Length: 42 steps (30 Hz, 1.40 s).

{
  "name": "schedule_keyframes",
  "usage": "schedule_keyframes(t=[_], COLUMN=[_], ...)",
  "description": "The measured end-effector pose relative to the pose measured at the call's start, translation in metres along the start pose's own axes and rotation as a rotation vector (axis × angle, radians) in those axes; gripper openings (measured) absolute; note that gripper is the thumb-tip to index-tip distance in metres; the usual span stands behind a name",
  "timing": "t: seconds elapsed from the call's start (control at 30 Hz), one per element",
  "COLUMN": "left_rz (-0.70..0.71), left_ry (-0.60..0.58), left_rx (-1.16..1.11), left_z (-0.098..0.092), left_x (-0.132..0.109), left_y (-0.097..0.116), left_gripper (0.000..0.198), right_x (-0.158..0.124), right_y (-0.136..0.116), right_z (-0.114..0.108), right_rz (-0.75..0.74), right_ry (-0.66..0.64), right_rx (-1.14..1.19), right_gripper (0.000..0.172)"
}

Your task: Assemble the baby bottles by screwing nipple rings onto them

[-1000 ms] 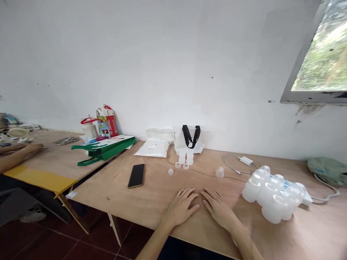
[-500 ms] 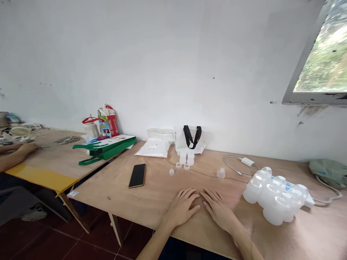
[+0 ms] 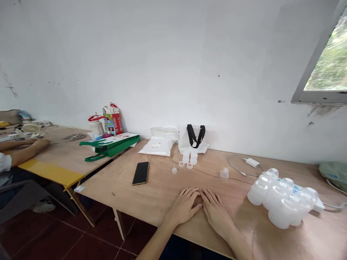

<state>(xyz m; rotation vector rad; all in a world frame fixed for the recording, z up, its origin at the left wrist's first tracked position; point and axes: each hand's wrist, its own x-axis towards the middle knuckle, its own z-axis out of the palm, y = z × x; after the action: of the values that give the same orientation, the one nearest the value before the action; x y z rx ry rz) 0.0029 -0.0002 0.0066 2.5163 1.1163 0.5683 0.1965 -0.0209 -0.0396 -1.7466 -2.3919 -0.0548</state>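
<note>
My left hand (image 3: 186, 206) lies palm down on the wooden table (image 3: 159, 196), fingers stretched out and holding nothing. Beside it my right hand (image 3: 215, 207) rests flat too, its fingertips close to those of the left. Beyond the hands stand two small translucent bottles (image 3: 189, 157), with two ring collars (image 3: 185, 165) in front of them. Left of the rings sits a clear bottle nipple (image 3: 174, 169). A clear dome-shaped cap (image 3: 224, 173) stands farther right. A cluster of several frosted bottles with clear caps (image 3: 282, 196) fills the right side.
A black phone (image 3: 141, 173) lies left of my hands. White packets (image 3: 156, 146) and a white bag with black handles (image 3: 195, 137) lean near the wall. A cable with an adapter (image 3: 252, 162) lies behind the bottles. At the left table, a co-worker's hand (image 3: 40, 144) rests near small metal parts.
My head view has turned slightly left, so the scene sits farther right. My right hand has shifted slightly closer to my left hand, and its fingers remain flat.
</note>
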Motion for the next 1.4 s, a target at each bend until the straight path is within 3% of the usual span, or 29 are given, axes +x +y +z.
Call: schedule_keyframes(t=[0.33, 0.87, 0.97, 1.1, 1.23, 1.33, 1.4], left_rz=[-0.004, -0.014, -0.051, -0.170, -0.347, -0.415, -0.393], left_ry=[0.019, 0.000, 0.112, 0.463, 0.767, 0.809, 0.721], left_rx=[-0.001, -0.026, -0.089, -0.172, -0.073, -0.020, -0.032], left_z=[-0.001, 0.000, -0.002, -0.022, -0.048, -0.056, -0.051], left_x=[0.000, -0.001, 0.003, 0.005, 0.000, 0.006, 0.020], left_y=[0.001, 0.001, -0.006, -0.029, -0.071, -0.105, -0.122], left_gripper=[0.035, 0.034, 0.026, 0.025, 0.036, 0.049, 0.059], right_x=[0.000, 0.002, 0.000, -0.001, -0.001, -0.001, -0.001], right_y=[0.004, 0.001, 0.004, 0.013, 0.017, 0.014, 0.012], right_z=[0.007, 0.002, -0.003, -0.006, 0.000, 0.003, 0.003], right_rz=[-0.019, -0.012, -0.030, -0.069, -0.069, -0.045, -0.035], right_ry=[0.120, 0.078, 0.073, 0.050, 0.033, 0.047, 0.043], right_rx=[0.025, 0.028, 0.050, 0.083, 0.092, 0.093, 0.100], right_gripper=[0.055, 0.054, 0.052, 0.050, 0.051, 0.051, 0.051])
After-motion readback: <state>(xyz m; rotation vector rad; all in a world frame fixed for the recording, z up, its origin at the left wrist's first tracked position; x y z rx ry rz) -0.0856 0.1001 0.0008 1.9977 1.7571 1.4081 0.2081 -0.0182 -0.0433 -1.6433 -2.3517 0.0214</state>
